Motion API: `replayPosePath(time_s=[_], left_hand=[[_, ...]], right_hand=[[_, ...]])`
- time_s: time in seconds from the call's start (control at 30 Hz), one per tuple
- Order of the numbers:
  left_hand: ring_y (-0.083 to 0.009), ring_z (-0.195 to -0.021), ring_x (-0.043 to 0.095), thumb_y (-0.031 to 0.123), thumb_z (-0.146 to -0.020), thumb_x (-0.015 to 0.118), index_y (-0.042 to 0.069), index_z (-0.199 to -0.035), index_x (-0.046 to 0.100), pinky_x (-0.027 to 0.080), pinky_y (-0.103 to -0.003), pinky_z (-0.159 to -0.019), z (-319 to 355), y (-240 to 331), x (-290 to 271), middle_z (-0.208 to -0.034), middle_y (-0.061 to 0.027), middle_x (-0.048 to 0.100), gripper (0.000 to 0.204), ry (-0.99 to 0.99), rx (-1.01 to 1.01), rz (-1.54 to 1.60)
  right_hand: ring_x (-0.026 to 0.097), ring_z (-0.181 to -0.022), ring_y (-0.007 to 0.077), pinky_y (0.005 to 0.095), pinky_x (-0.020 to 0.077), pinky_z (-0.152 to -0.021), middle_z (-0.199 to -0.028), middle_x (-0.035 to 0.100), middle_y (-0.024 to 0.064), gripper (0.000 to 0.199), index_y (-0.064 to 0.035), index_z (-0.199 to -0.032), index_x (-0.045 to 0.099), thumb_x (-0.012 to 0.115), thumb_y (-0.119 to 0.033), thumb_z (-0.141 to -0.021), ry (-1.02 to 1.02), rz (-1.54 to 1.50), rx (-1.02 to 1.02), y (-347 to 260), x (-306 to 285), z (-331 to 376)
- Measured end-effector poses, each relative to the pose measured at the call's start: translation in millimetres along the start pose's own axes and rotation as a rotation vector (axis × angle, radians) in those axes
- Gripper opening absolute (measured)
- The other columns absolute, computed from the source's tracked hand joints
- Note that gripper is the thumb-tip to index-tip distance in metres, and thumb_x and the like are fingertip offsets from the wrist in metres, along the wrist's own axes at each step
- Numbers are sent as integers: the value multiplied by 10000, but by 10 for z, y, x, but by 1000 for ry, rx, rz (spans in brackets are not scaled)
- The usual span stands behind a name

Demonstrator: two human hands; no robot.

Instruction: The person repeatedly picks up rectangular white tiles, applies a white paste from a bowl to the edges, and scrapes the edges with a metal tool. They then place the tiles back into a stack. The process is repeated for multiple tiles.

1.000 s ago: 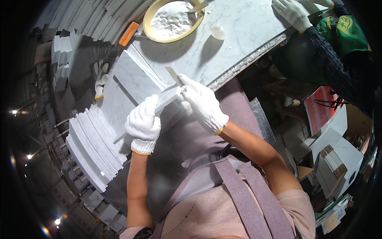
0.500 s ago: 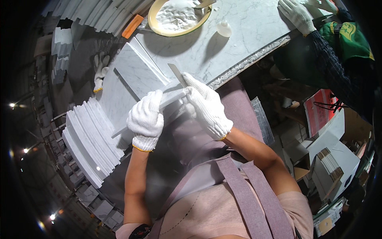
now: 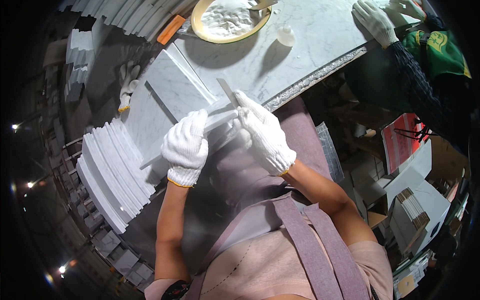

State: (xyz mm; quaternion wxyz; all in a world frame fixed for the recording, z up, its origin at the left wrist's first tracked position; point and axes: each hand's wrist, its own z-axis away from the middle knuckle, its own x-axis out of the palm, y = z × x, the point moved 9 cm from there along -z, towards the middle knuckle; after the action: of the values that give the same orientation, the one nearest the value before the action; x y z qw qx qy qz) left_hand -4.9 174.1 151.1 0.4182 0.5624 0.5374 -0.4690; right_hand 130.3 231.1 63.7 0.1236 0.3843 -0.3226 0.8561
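Presently, at mid-frame, the left gloved hand (image 3: pixel 186 148) is wrapped around a pale stone strip (image 3: pixel 220 119) and the right gloved hand (image 3: pixel 263 136) pinches a flat metal blade (image 3: pixel 227 92); uneven pressure could chip the strip's edge.

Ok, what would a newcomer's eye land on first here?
Near the centre, the gloved left hand grips a pale strip, and the gloved right hand holds a flat grey blade. At the top edge, a yellow-rimmed bowl of white powder sits on a veined slab.
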Motion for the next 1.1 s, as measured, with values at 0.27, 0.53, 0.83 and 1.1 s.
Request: replayPosePath(time_s=[0.27, 0.53, 0.83, 1.1], left_hand=[[-294, -1033, 708, 108, -702, 647, 115, -1335, 663, 559, -441, -843, 0, -2, -8, -1212, -89, 721, 633, -7, -15, 8], [-330, -993, 721, 2, -701, 622, 117, -1214, 715, 579, -426, -849, -140, -131, -119, -1122, -119, 752, 533, -59, -54, 209], [-314, -911, 682, 86, -730, 705, 171, -1088, 722, 548, -418, -800, -217, -357, -108, -938, -70, 708, 368, -249, 66, 207], [-246, -1019, 642, 105, -679, 765, 210, -1027, 742, 409, -488, -1194, 46, -589, -219, -931, 6, 690, 365, 21, -38, 77]], right_hand=[[521, -679, 56, 164, 426, -566, -913, 573, -8, 566, -33, -1602, 393, 592, -163, -1088, -75, -51, 48, 8, 39, 147], [512, -625, 68, 166, 449, -535, -889, 572, 20, 763, -77, -1659, 250, 670, -110, -1024, -304, -175, 75, -138, -115, 205], [650, -780, 146, 251, 566, -662, -1039, 694, 99, 424, 36, -1394, 587, 696, -123, -1017, -161, 455, 16, -790, -401, -31], [698, -985, 108, 252, 598, -839, -1142, 745, 58, 296, -44, -1314, 687, 663, -105, -1025, -687, 1332, -239, -868, 753, -347]])
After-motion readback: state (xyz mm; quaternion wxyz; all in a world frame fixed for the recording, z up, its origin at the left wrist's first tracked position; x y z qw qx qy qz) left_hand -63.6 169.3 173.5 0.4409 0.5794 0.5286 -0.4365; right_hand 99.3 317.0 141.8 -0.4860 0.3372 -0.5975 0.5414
